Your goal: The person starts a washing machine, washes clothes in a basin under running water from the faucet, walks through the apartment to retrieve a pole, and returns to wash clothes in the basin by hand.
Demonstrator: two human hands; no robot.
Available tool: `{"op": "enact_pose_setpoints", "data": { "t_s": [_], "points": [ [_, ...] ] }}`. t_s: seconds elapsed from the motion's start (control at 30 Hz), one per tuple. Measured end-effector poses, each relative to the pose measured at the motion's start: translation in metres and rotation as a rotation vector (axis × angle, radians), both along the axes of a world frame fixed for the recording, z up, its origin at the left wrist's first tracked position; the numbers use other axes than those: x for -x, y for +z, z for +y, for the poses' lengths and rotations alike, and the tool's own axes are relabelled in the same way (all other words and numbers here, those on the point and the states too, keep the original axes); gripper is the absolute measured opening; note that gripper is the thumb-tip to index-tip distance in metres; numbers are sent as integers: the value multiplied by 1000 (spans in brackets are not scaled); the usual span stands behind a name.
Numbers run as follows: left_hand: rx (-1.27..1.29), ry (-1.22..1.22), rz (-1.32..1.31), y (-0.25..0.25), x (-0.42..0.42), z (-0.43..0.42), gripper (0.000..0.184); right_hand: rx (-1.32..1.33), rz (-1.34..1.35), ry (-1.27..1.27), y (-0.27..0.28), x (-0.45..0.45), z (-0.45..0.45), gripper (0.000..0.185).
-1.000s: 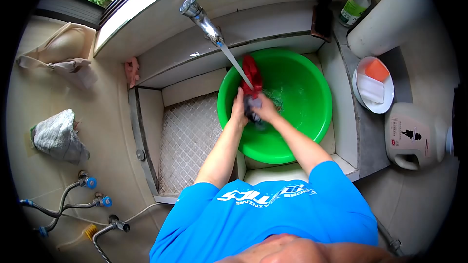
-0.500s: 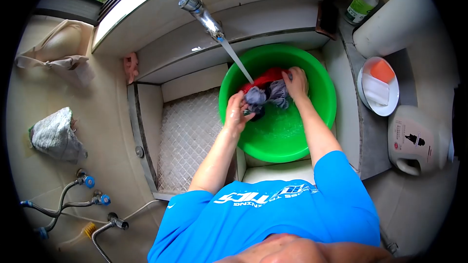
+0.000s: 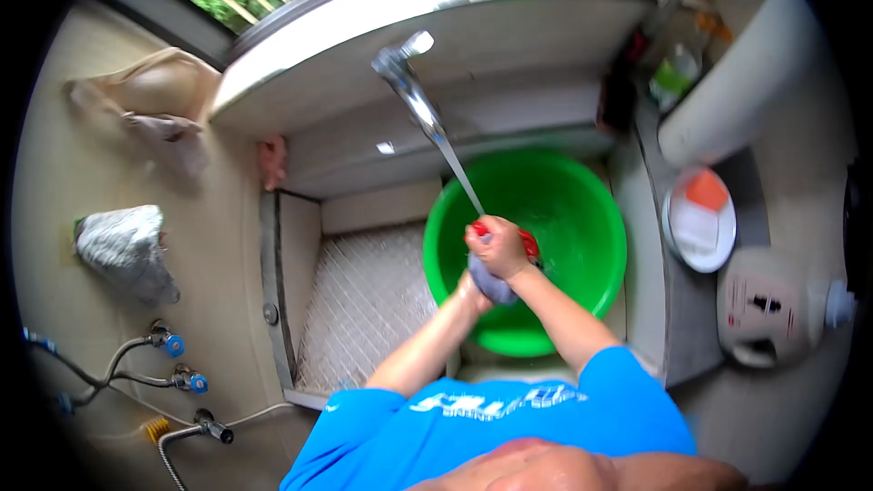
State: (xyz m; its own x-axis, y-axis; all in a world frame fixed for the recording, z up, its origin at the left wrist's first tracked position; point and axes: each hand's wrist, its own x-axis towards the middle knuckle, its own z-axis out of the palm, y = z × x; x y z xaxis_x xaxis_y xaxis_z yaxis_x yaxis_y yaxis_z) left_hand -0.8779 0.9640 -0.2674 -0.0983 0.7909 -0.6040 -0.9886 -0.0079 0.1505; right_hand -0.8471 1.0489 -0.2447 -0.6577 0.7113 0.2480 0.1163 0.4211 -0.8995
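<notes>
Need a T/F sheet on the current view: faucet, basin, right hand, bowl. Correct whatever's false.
1. The faucet is shut off. False: water is running from it.
2. The basin is green. True.
3. The right hand is spread open, holding nothing. False: it is closed on bunched cloth.
4. The white bowl sits inside the basin. False: it stands on the grey ledge.
5. The bowl holds an orange item. True.

Grey cloth (image 3: 489, 285), red cloth (image 3: 529, 242): bunched at hands (image 3: 502, 251), over green basin (image 3: 587, 286).
</notes>
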Motion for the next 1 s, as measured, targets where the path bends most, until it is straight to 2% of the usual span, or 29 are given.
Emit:
{"op": "enact_pose_setpoints", "data": {
  "t_s": [0.03,0.07,0.1,0.17,0.2,0.23,0.27,0.3,0.33,0.37,0.4,0.43,0.47,0.5,0.6,0.67,0.8,0.83,0.87,0.9,0.93,1.0],
  "points": [
    [85,-111,105,-29,3,-7,30,-61,-59,-94,-14,3,17,22],
    [230,-34,152,-35,7,-15,30,-56,-84,-143,-24,0,31,23],
    [298,11,271,-4,10,-12,34,-54,-107,-196,-33,-6,47,24],
    [186,-40,359,-10,37,-23,43,-231,-305,-315,-64,-31,76,26],
    [225,-86,341,-18,48,-30,49,-234,-313,-421,-89,-48,85,30],
    [265,-130,320,-24,54,-33,55,39,-324,-489,-118,-60,84,34],
    [396,-142,337,-18,46,-27,56,-179,-384,-509,-117,-61,59,34],
    [437,-193,374,-13,40,-23,71,-393,-444,-449,-124,-55,38,33],
    [255,-168,407,-41,38,-22,69,-46,-193,-207,-131,-47,23,33],
    [77,-146,443,-78,41,-20,67,290,-60,-63,-152,-37,11,27],
    [191,-88,507,-99,43,-10,63,599,147,213,-139,-39,5,22],
    [310,-28,563,-109,44,-2,59,574,153,227,-110,-33,-2,22],
    [65,3,365,-119,48,-5,55,456,85,298,-81,-29,-12,19],
    [-73,-26,165,-94,49,-7,52,342,15,365,-56,-31,-23,17],
    [-248,-25,105,-75,48,-9,42,57,171,477,-10,-37,-44,14],
    [-306,-22,128,-71,42,-8,36,21,154,392,4,-36,-42,14],
    [-288,-70,227,-15,7,-15,28,118,-111,-78,-3,-28,-5,19],
    [-277,-83,253,-10,5,-16,27,78,-200,-164,-10,-28,9,21],
    [-371,-104,305,-16,10,-13,32,-83,-299,-201,-23,-36,24,23],
    [-265,-98,471,5,16,-11,39,-245,-397,-249,-37,-43,40,25],
    [-247,-223,783,3,38,-13,43,-197,-441,-288,-52,-51,53,27],
    [-27,-232,1082,14,55,-21,44,-17,-527,-458,-102,-68,79,32]
  ]
}}
